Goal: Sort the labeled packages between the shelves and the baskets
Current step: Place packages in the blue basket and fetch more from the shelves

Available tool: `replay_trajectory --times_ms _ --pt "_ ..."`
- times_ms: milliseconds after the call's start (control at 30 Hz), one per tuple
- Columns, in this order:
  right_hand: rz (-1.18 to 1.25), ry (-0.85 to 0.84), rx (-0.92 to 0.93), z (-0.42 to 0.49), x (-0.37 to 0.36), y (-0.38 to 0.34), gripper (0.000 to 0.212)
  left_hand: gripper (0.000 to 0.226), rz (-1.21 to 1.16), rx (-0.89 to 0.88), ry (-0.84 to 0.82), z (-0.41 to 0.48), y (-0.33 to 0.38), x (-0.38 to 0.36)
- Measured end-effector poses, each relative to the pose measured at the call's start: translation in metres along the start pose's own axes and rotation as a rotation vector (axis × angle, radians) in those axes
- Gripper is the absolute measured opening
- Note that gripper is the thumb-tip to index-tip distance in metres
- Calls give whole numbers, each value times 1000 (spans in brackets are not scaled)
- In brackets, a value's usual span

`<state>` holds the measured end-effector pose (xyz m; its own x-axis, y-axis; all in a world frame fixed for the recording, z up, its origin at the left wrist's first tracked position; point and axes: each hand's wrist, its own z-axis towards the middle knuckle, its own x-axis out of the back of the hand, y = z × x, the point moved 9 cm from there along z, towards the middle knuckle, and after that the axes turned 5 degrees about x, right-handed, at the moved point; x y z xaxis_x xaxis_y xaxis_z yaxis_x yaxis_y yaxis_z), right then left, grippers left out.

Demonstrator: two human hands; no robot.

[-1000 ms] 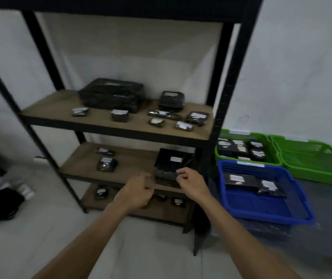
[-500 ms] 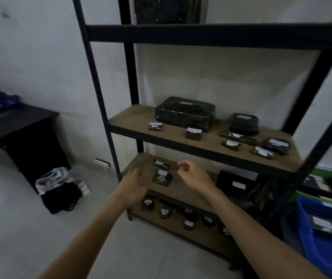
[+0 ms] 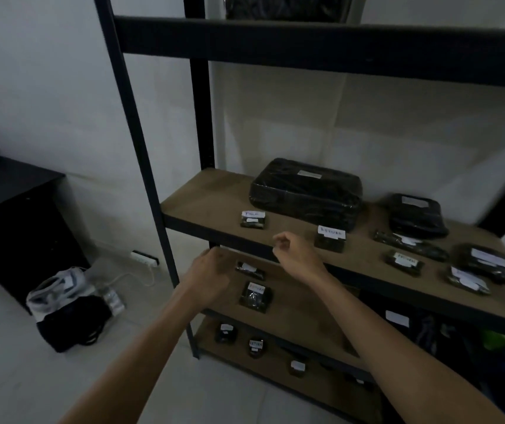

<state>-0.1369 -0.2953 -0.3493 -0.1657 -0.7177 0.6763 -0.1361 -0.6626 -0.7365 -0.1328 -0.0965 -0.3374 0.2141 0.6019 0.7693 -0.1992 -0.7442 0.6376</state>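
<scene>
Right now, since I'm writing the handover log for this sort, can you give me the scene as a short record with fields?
left hand: loosely curled, holds nothing, before the middle shelf
right hand: loosely curled, holds nothing, by the upper shelf's front edge
upper shelf: large wrapped package, medium package, several small labeled packs
middle shelf: two small packs near its left end
bottom shelf: at least three small packs
floor, left: dark bag, power strip
</scene>
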Motion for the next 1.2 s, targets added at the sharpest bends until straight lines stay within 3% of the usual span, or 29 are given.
replay_trajectory --times_ms 233,467,633,867,933,1033,1200 --pt "24 180 -59 15 43 17 28 27 -32 -207 -117 53 57 -16" --pt "16 405 -135 -3 105 55 26 43 -80 -314 -207 90 121 -43" --pt "-6 394 -157 6 122 71 30 48 -42 -314 -265 106 132 -70" --pt "-152 179 -238 31 98 107 57 37 -12 -272 -267 129 123 -87" --pt "-180 151 -217 34 95 113 48 35 -28 -280 -279 130 123 -91" --pt "-128 245 -151 28 100 110 32 40 -52 -270 -322 129 120 -98" --pt "147 385 -89 4 112 96 33 47 -114 -319 -378 121 132 -100"
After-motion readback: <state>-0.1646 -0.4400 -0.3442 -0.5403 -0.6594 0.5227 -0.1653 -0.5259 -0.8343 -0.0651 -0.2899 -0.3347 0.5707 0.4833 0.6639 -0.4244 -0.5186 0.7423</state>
